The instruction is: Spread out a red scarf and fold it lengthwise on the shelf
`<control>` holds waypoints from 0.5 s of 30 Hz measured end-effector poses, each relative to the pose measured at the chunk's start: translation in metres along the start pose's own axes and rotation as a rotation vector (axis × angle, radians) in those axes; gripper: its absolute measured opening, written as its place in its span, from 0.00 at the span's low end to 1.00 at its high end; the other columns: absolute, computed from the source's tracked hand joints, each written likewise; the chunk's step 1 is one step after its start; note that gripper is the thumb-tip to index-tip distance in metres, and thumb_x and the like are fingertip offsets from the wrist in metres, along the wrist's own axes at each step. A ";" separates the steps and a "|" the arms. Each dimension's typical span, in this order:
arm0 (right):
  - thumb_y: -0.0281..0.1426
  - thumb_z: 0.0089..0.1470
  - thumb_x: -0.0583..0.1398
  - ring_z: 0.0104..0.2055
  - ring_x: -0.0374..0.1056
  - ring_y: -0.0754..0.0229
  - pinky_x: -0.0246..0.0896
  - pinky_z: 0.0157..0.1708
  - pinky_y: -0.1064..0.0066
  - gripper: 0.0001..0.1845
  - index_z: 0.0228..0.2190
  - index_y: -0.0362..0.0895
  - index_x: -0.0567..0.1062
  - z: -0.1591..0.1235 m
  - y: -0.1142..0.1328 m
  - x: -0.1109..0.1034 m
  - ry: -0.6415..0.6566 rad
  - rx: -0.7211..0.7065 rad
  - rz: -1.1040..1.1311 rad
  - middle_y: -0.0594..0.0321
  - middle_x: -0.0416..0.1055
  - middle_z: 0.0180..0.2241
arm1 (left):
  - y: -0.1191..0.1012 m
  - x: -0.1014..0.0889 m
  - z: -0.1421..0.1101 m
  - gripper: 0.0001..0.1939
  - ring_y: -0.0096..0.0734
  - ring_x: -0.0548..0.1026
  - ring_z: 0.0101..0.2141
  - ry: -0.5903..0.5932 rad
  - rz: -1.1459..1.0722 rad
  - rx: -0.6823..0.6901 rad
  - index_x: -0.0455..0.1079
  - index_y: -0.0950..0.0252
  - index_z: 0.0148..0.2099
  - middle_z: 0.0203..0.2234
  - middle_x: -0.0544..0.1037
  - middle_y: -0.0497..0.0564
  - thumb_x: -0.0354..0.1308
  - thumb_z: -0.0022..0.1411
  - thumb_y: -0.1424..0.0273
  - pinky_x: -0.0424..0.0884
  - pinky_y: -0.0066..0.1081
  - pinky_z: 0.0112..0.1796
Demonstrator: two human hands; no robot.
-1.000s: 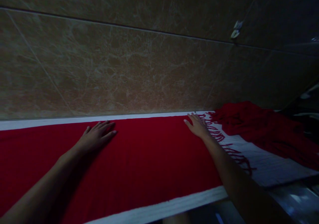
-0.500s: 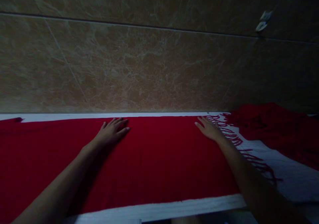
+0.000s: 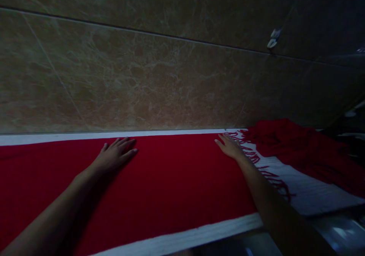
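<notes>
Fringed red cloth (image 3: 176, 184) lies flat on the counter (image 3: 310, 195) at 6 o'clock. Left hand (image 3: 115, 155) (8 o'clock) and right hand (image 3: 229, 147) (4 o'clock) rest on it, spread open, gripping nothing. Rumpled red fabric (image 3: 302, 149) sits at 3 o'clock.

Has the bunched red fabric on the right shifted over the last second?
No, not visibly. Judged against the white fitting on the wall, the bunched red fabric lies in the same place; only the camera's view has shifted.

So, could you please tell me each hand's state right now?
Left hand: open on the flat cloth, gripping nothing.
Right hand: open on the flat cloth by its fringe, gripping nothing.
</notes>
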State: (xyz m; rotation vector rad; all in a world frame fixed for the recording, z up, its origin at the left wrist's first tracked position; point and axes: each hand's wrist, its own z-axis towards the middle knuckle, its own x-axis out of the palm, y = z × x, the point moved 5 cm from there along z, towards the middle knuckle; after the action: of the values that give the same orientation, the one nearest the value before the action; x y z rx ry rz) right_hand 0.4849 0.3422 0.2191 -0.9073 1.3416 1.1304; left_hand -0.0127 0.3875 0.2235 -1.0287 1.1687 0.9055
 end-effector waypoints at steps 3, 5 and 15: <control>0.46 0.71 0.45 0.75 0.45 0.44 0.41 0.71 0.38 0.34 0.69 0.44 0.62 0.000 -0.001 0.000 -0.002 -0.003 0.018 0.51 0.52 0.73 | -0.004 -0.002 -0.003 0.38 0.61 0.53 0.72 0.027 -0.012 -0.019 0.61 0.57 0.73 0.73 0.59 0.57 0.42 0.68 0.45 0.51 0.69 0.65; 0.47 0.70 0.45 0.75 0.46 0.43 0.42 0.70 0.38 0.34 0.68 0.44 0.64 0.003 -0.004 0.001 -0.021 -0.027 0.040 0.49 0.53 0.72 | -0.007 -0.004 -0.004 0.38 0.59 0.52 0.72 0.036 -0.022 -0.035 0.60 0.56 0.74 0.73 0.58 0.56 0.43 0.69 0.45 0.49 0.68 0.66; 0.50 0.65 0.48 0.72 0.53 0.41 0.47 0.69 0.37 0.37 0.64 0.40 0.69 0.024 -0.024 0.018 -0.102 -0.084 0.080 0.46 0.60 0.69 | -0.009 -0.005 -0.007 0.36 0.57 0.49 0.73 0.035 -0.068 -0.030 0.59 0.56 0.73 0.74 0.56 0.57 0.44 0.72 0.45 0.45 0.68 0.66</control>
State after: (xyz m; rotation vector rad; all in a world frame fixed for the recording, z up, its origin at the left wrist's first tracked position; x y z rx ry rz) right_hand 0.5125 0.3612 0.1996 -0.8512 1.2646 1.2859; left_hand -0.0070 0.3782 0.2293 -1.1062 1.1447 0.8566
